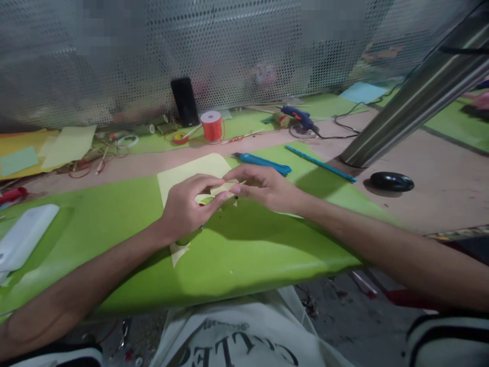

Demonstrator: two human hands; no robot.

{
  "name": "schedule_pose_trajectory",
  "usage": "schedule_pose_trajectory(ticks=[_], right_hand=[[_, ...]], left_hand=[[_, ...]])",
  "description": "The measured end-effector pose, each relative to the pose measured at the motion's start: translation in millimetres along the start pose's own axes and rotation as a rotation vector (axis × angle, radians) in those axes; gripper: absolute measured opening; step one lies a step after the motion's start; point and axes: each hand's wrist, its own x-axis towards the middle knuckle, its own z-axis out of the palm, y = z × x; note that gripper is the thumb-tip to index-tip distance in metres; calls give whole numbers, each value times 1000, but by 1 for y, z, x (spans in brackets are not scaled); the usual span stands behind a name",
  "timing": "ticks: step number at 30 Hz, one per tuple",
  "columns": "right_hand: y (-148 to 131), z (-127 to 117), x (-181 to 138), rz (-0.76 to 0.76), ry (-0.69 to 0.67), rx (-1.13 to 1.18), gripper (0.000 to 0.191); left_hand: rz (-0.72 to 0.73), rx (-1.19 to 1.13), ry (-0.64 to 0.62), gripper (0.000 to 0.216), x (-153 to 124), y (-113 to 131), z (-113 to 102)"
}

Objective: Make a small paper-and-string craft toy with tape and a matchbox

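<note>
Pale yellow paper piece, small and flat, is pinched between both hands just above a bright green cutting mat that covers the near part of the table. The left hand closes its thumb and forefinger on the piece's left end. The right hand presses its fingers onto the right end, the other fingertips laid flat alongside. Both sets of fingers are closed on the paper, and neither hand holds anything else.

Judging by the grip, the work in hand is a fine fold or crease in this little piece. Any further shaping would call for a steady pinch at both ends and small, even pressure, since the paper is thin and bends easily.

Its long axis runs across the view from left to right, roughly level, one end toward each hand. How much of it the fingers hide I cannot tell.

A larger pale yellow paper sheet lies on the mat under and behind the hands, and a torn yellow scrap lies by the left wrist. A blue-handled tool rests just beyond the right hand, an orange thread spool farther back.
</note>
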Motion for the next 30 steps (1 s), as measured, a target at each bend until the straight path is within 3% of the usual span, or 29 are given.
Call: schedule_pose_trajectory(ticks=[10, 16, 30], right_hand=[[-7, -2, -1, 16, -20, -113, 47], [-3, 0, -1, -34, 36, -131, 51], [-7, -9, -2, 17, -11, -238, 41]], left_hand=[[-59, 25, -8, 34, 1, 2, -3], [-116, -21, -30, 35, 0, 2, -2], [-185, -85, -85, 41, 0, 3, -2]])
